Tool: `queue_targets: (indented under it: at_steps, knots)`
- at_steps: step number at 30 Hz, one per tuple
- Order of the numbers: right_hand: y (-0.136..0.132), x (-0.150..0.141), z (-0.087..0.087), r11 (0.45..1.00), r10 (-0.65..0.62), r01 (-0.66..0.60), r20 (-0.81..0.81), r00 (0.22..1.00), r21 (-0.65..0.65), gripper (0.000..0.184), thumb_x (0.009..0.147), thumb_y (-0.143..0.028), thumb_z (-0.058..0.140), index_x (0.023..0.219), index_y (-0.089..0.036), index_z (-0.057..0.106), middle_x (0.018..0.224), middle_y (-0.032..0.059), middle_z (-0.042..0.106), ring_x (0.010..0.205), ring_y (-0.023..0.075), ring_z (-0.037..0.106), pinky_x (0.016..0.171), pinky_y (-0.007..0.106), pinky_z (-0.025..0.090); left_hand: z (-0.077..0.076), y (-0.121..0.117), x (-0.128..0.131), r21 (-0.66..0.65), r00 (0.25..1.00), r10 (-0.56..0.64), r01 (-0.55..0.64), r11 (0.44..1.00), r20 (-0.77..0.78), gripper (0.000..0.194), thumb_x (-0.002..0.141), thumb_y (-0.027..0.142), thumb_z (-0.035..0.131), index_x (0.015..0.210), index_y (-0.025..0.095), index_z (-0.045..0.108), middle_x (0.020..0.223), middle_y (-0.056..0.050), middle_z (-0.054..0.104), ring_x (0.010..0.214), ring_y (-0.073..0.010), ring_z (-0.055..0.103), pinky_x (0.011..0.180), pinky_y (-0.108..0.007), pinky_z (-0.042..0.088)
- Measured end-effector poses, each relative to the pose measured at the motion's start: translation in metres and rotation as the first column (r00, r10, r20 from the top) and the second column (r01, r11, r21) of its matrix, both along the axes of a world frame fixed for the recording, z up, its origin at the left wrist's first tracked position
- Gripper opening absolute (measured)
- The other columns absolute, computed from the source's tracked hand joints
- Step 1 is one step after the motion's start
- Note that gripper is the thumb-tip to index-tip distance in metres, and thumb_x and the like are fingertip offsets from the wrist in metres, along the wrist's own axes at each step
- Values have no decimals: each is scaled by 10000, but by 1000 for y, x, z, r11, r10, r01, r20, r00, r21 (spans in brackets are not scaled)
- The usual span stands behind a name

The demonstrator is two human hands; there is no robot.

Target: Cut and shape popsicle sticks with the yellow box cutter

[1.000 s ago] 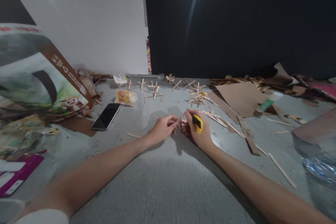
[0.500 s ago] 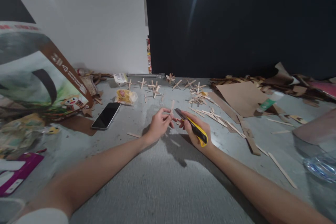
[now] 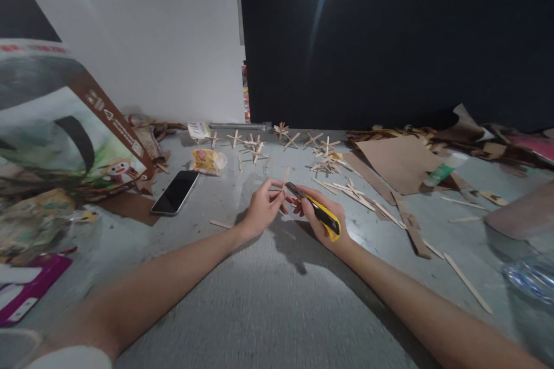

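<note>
My left hand (image 3: 262,207) pinches a short wooden stick (image 3: 285,177), held upright just above the grey table (image 3: 268,305). Close beside it on the right, my right hand (image 3: 324,216) grips a yellow and black utility knife (image 3: 318,211). The knife's tip points up-left and nearly touches the stick. Both forearms reach in from the bottom corners.
A black phone (image 3: 175,191) lies to the left, next to a printed cardboard box (image 3: 60,121). Glued stick crosses (image 3: 255,144) and loose sticks (image 3: 350,190) litter the far side. Cardboard sheets (image 3: 400,161) and a green-labelled glue tube (image 3: 441,170) lie right. A purple packet (image 3: 30,285) is at left.
A second ago both hands were low on the table with the knife upright. They have since lifted, the stick is raised, and the knife now lies slanted with its tip at the stick.
</note>
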State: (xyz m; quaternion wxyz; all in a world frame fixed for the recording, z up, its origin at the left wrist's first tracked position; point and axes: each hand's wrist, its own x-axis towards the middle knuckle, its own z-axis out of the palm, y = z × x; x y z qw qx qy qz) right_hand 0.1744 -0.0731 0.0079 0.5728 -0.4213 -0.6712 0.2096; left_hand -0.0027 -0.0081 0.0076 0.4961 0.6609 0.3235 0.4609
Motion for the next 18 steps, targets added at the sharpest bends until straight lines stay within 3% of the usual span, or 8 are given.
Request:
queue_targets:
  at_steps: [7,18]
  knots:
    - [9,1,-8,985,133,-155,-244,961,-72,355,1037,-532,657,1212,-225,685,785,36,780,640,196,731,616,349,620,-1,0,-1,-22,1000,-3,3,1000,8,512,916,697,688,991,238,473,759,-15,761,542,-154,675,576,-275,508]
    - [13,4,-6,955,172,-250,-391,904,-159,403,1009,-586,665,1191,-228,684,841,69,807,675,232,751,635,399,621,-3,1,0,-55,1000,6,-6,998,14,579,883,766,690,989,248,457,746,-23,773,537,-162,662,591,-300,514]
